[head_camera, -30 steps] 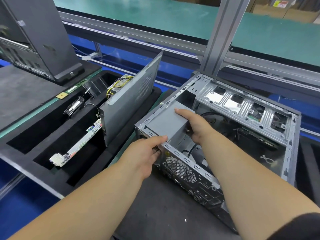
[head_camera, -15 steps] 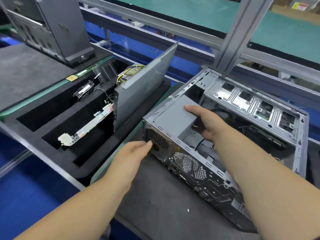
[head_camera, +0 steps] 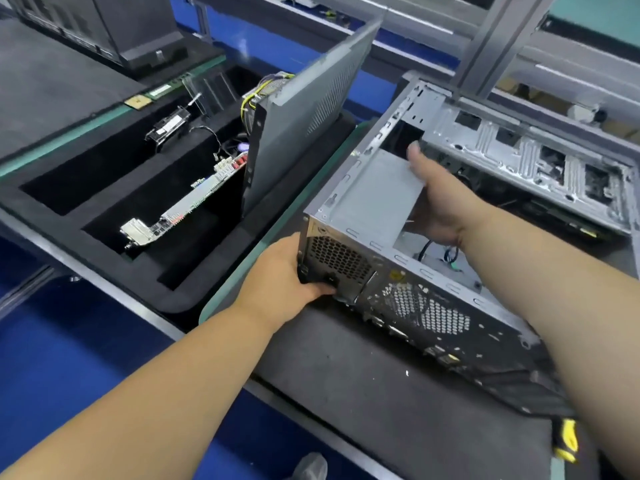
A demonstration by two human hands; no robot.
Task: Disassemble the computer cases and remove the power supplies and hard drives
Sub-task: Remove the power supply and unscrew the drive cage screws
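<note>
Over at 3 o'clock, right hand [head_camera: 437, 199] grips the PSU [head_camera: 375, 195] inside the case [head_camera: 433, 306]; left hand [head_camera: 289, 277] curls round its rear corner, probably bracing it.

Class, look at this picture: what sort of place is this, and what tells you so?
Probably a computer teardown line in a workshop: an opened computer case on a padded bench, a foam tray of pulled circuit boards, and aluminium frame rails behind.

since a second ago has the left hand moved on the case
Yes. The left hand has dropped from the top rear corner of the computer case down its rear panel, to the power supply socket.
</note>
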